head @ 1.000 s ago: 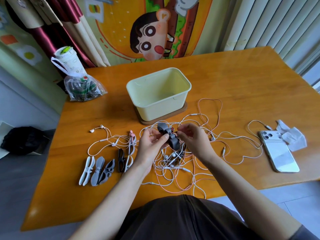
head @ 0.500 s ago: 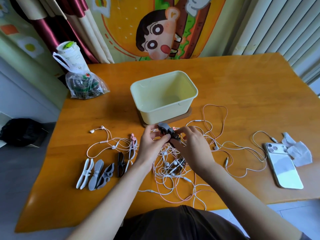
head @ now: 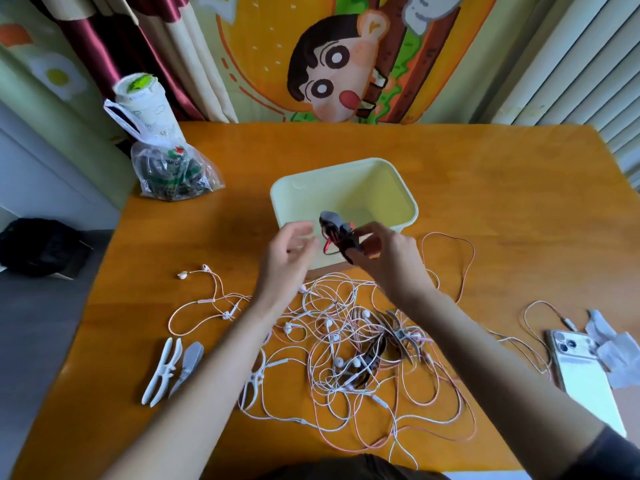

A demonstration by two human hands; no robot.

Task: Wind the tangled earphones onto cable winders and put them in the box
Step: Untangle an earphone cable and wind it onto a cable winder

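My right hand (head: 384, 258) pinches a dark cable winder (head: 337, 233) with a dark and red earphone cable wound on it, held over the near rim of the pale yellow box (head: 381, 188). Just left of the winder, my left hand (head: 289, 258) hovers with relaxed, slightly curled fingers and holds nothing. A tangle of white and pink earphones (head: 349, 344) is spread on the wooden table (head: 485, 188) below both hands. Spare white and grey winders (head: 171, 367) lie at the near left, and another white winder (head: 254, 382) shows beside my left forearm.
A phone (head: 585, 372) and crumpled tissue (head: 616, 351) lie at the right edge. A plastic bag (head: 173, 168) and a paper cup (head: 145, 102) stand at the far left corner. More dark winders (head: 394, 334) lie inside the tangle.
Both hands rose from the tangle toward the box. My left hand let go of the dark winder, which my right hand now holds alone over the box's rim.
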